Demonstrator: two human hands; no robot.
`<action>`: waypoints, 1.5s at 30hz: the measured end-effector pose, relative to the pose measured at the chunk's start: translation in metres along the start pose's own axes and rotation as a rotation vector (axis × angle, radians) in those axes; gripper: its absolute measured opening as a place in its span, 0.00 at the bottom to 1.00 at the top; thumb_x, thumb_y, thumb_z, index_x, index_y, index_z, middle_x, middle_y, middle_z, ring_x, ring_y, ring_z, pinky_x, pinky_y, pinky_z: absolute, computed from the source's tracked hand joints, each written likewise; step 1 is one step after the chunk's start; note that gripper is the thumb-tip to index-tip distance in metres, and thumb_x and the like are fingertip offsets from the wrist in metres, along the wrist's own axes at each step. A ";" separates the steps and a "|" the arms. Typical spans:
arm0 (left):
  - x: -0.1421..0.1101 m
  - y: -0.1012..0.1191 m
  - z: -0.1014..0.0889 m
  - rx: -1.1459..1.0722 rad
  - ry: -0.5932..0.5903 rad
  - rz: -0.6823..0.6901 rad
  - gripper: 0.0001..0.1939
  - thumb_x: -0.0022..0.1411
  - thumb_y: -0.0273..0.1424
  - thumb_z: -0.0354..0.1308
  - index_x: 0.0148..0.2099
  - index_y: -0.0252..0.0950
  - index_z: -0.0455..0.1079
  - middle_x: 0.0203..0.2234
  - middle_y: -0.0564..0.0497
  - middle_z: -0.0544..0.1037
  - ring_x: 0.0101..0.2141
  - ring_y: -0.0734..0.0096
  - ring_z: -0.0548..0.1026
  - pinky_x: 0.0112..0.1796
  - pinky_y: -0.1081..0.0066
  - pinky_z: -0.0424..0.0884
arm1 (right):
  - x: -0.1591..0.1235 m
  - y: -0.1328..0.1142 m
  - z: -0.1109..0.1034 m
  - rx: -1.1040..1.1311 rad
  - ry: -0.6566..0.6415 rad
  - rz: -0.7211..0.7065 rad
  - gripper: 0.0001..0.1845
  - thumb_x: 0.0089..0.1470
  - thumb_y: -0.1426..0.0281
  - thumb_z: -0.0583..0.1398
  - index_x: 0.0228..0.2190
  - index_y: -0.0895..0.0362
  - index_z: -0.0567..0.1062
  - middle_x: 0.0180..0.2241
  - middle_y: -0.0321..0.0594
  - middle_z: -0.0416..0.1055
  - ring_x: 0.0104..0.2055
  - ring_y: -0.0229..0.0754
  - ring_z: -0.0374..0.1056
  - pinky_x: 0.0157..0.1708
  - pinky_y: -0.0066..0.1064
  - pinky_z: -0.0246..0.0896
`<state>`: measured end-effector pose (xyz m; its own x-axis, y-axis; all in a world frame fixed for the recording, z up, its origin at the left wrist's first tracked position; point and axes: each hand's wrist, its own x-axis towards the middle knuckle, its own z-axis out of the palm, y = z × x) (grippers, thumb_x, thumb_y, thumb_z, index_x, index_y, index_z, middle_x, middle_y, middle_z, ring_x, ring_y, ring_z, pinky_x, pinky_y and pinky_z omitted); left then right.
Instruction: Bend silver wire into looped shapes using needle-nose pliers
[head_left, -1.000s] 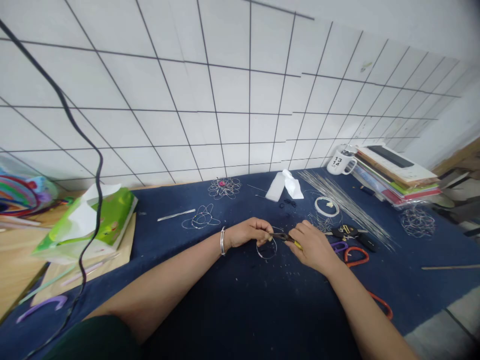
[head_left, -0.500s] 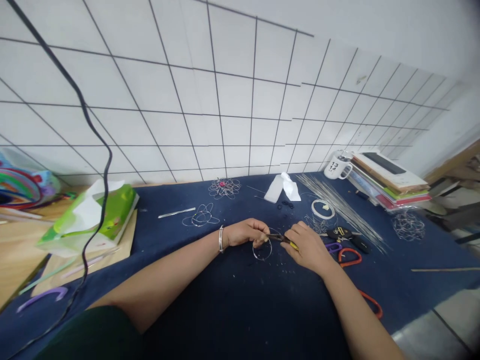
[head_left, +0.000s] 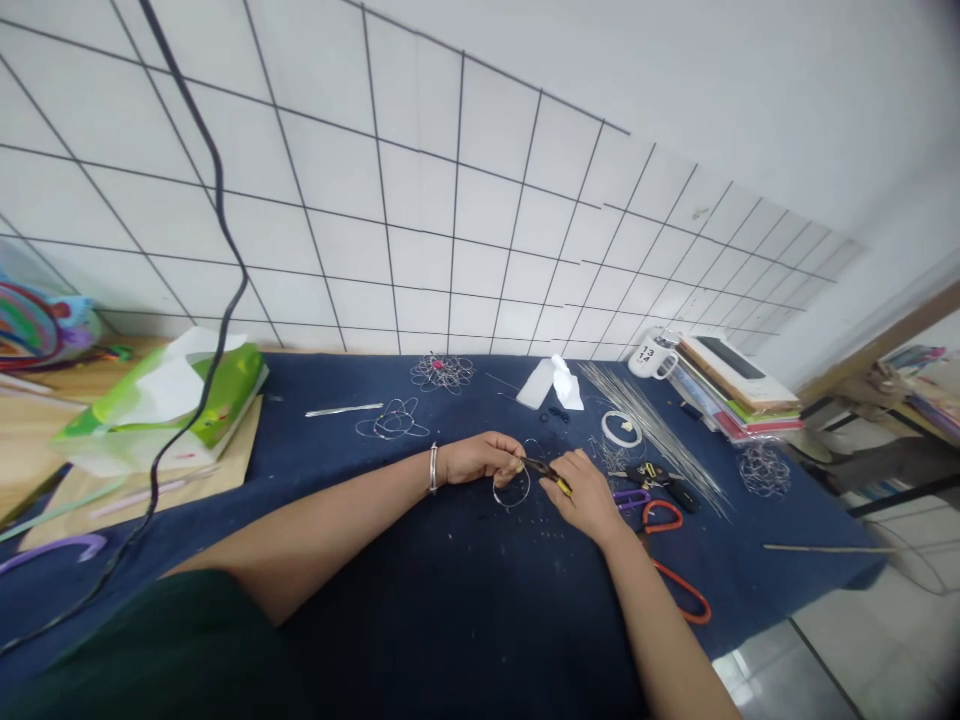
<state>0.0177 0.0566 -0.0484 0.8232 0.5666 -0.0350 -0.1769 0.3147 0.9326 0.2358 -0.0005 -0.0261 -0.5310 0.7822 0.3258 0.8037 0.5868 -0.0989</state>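
Observation:
My left hand [head_left: 484,460] is closed in a pinch on a thin wire bent into a loop [head_left: 512,502], which hangs below the fingertips. Wrapped round the yellow handles of a pair of pliers [head_left: 537,467], my right hand [head_left: 581,492] holds the dark jaws up against the wire at the left fingertips. Whether the jaws grip the wire is too small to tell. Behind the left wrist lies a wire flower shape [head_left: 394,420]. Farther back sits a fuller wire flower [head_left: 442,372] with a pink centre.
Right of my hands are a white ring spool [head_left: 622,429], straight wires [head_left: 660,430], dark cutters [head_left: 652,474] and orange-handled scissors [head_left: 662,517]. A mug [head_left: 651,357] stands by stacked books [head_left: 739,385]. Tissues [head_left: 165,400] and a hanging black cable [head_left: 223,210] are at left.
The camera view has turned to the right and tilted. My hands keep nearly the same pose, with the pliers still against the wire between them.

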 end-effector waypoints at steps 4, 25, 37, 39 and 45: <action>0.001 0.002 0.004 0.041 0.026 0.033 0.10 0.50 0.31 0.59 0.32 0.28 0.68 0.16 0.53 0.66 0.18 0.80 0.62 0.23 0.75 0.58 | -0.002 0.003 0.005 0.018 0.022 0.005 0.11 0.56 0.64 0.49 0.30 0.56 0.67 0.28 0.40 0.62 0.34 0.41 0.57 0.35 0.33 0.51; 0.005 -0.011 0.012 0.145 0.177 0.102 0.13 0.51 0.36 0.58 0.29 0.30 0.64 0.16 0.56 0.65 0.17 0.82 0.61 0.22 0.78 0.56 | -0.012 0.009 0.015 0.016 0.058 0.103 0.12 0.54 0.62 0.52 0.34 0.56 0.68 0.30 0.39 0.65 0.35 0.39 0.58 0.35 0.31 0.52; 0.009 -0.014 0.024 0.366 0.296 0.137 0.15 0.53 0.41 0.53 0.26 0.32 0.62 0.16 0.56 0.65 0.18 0.80 0.60 0.21 0.78 0.54 | -0.017 0.007 0.016 0.015 0.059 0.145 0.10 0.53 0.63 0.54 0.35 0.54 0.68 0.31 0.37 0.67 0.37 0.39 0.59 0.38 0.30 0.52; 0.009 -0.015 0.024 0.373 0.291 0.143 0.15 0.53 0.41 0.53 0.26 0.33 0.62 0.17 0.56 0.65 0.18 0.79 0.60 0.23 0.77 0.55 | -0.019 0.008 0.016 0.019 0.053 0.150 0.09 0.52 0.63 0.54 0.34 0.54 0.68 0.31 0.37 0.67 0.37 0.38 0.59 0.38 0.29 0.52; 0.007 -0.016 0.022 0.377 0.246 0.143 0.16 0.56 0.41 0.51 0.27 0.33 0.62 0.18 0.55 0.65 0.20 0.78 0.60 0.25 0.77 0.56 | -0.020 0.012 0.019 0.081 0.071 0.140 0.11 0.52 0.62 0.54 0.35 0.55 0.68 0.31 0.38 0.67 0.37 0.38 0.59 0.38 0.28 0.52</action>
<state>0.0378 0.0385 -0.0556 0.6448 0.7619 0.0616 -0.0333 -0.0524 0.9981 0.2512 -0.0049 -0.0517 -0.3925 0.8425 0.3688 0.8426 0.4902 -0.2230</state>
